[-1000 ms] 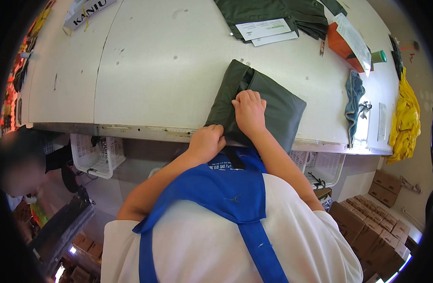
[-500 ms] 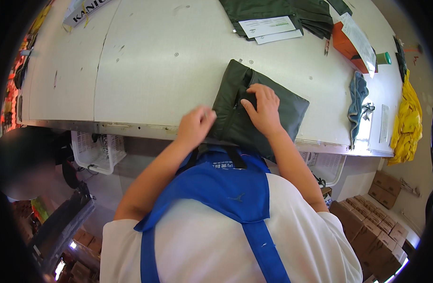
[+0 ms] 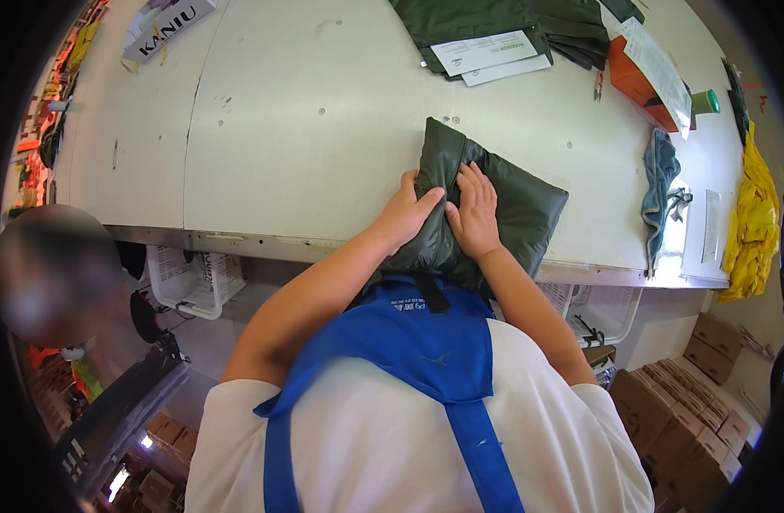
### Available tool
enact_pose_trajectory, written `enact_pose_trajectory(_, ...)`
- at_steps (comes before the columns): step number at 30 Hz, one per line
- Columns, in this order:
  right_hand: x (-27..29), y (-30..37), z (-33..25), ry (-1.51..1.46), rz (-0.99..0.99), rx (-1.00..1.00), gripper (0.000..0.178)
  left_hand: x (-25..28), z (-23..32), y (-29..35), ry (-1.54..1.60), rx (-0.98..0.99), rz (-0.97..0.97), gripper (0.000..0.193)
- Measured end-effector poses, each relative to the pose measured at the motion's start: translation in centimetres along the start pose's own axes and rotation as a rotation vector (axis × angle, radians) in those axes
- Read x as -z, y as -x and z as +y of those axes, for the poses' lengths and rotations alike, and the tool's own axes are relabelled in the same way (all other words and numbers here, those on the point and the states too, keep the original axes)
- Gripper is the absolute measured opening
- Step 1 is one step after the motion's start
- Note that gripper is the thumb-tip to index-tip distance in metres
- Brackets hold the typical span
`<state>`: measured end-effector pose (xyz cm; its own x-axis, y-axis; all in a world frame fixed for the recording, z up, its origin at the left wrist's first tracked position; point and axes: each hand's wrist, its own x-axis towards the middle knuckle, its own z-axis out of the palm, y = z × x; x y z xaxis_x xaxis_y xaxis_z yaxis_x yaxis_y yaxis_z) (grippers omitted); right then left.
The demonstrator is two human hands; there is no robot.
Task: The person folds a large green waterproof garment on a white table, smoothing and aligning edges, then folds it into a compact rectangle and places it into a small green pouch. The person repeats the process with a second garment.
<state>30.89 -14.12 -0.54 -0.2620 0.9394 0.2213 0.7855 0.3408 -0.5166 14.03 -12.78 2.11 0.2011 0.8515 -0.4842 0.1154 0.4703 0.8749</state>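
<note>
A dark green zip pouch (image 3: 520, 201) lies slantwise at the table's front edge, its near part against my apron. The flap or zipper strip runs along its left part, and the surface looks puffed and creased. My left hand (image 3: 406, 212) grips the pouch's left side, thumb on top, some fingers hidden behind the fold. Flat on the pouch's middle, just right of the strip, rests my right hand (image 3: 475, 215) with fingers stretched out. Both hands are close together.
Green folded garments or bags (image 3: 469, 34) with white printed cards (image 3: 486, 53) lie at the far side. Right of them are an orange box (image 3: 635, 81), a blue cloth (image 3: 661, 188) and yellow plastic (image 3: 753, 222). White baskets (image 3: 199, 282) hang below the table. A person (image 3: 54, 274) is at left.
My left hand has moved right from beside the pouch onto its left side and grips it. My right hand has shifted slightly and lies flatter. The pouch looks puffier.
</note>
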Motion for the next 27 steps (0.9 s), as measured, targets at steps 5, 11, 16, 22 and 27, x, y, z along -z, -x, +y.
enact_pose_trajectory(5,1.1,0.1,-0.5,-0.236,0.103,0.018,0.046,0.4,-0.2,-0.2,-0.248,-0.014,0.071,0.057)
enact_pose_trajectory(11,3.8,1.9,-3.5,-0.134,-0.017,-0.097,0.024,0.5,-1.4,-0.2,-0.151,-0.010,0.015,0.060)
enact_pose_trajectory(16,4.6,0.8,-3.5,-0.254,-0.091,-0.165,0.018,1.2,-0.8,0.4,0.257,0.119,-0.145,0.076)
enact_pose_trajectory(22,5.8,0.6,-4.5,-0.217,-0.047,-0.038,0.006,2.1,0.1,1.6,0.168,0.055,-0.378,0.105)
enact_pose_trajectory(27,4.7,-3.8,-2.6,-0.001,0.079,-0.147,0.005,1.6,-0.9,2.8,0.076,-0.036,-0.295,0.107)
